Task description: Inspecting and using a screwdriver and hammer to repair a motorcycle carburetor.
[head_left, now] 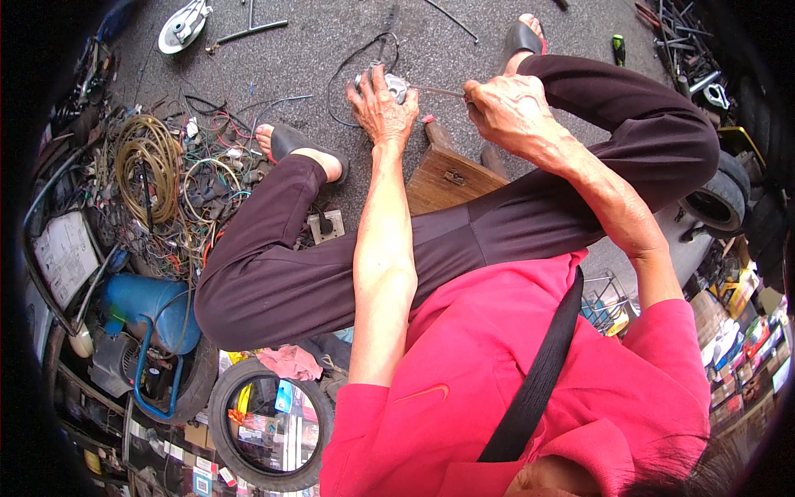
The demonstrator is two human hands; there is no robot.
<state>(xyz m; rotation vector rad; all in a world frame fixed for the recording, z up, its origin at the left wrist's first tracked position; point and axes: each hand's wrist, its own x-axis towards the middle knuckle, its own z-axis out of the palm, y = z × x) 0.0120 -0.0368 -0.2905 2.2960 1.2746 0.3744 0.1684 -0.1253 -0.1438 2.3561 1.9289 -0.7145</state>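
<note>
My left hand [383, 108] grips a small round grey metal part [396, 85] that has a black cable looping out of it onto the asphalt. A thin metal tool [437, 91] reaches from my right hand [512, 108] to the part, and that hand is shut on its handle end. Both hands work just beyond the far end of a low wooden stool [447, 176] between my knees. I sit with dark trousers and black sandals; my left foot [291, 142] rests on the ground beside the stool.
A tangle of coiled wires and cables [157, 178] lies at left. A blue air compressor tank [153, 306] and a tyre [265, 427] sit lower left. A white round cover [182, 26] lies top left. Metal rods pile at top right [679, 37], and a small wheel [719, 199] at right.
</note>
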